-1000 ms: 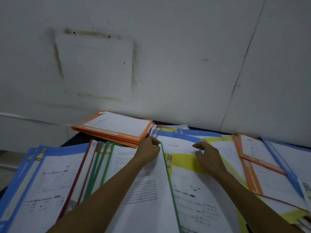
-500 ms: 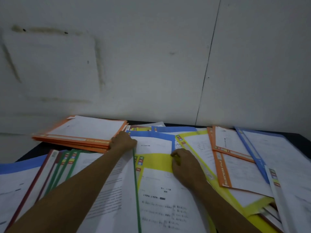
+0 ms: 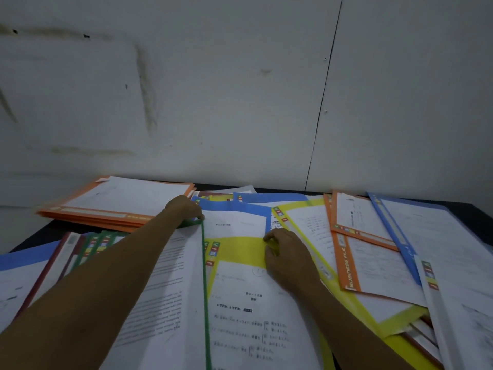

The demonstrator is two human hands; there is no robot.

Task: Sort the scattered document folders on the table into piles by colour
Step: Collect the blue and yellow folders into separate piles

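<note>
Coloured document folders cover the dark table. My left hand [image 3: 184,208] grips the far corner of a green folder [image 3: 205,289] that lies over other green folders [image 3: 92,243]. My right hand [image 3: 286,256] rests with curled fingers on a yellow folder [image 3: 237,251], its fingertips at the folder's top edge beside a blue folder [image 3: 234,208]. A neat pile of orange folders [image 3: 120,204] sits at the back left. Loose orange folders [image 3: 346,263] and blue folders [image 3: 392,231] overlap on the right.
A white wall [image 3: 240,89] rises straight behind the table's far edge [image 3: 213,186]. More blue folders [image 3: 24,263] lie at the near left, with a dark red one [image 3: 64,260] beside them. Another yellow folder [image 3: 301,206] spreads out under the right-hand heap.
The view has swung to the right. My right hand drew back from the blue folder onto the yellow one and curled its fingers. My left hand kept hold of the green folder's corner.
</note>
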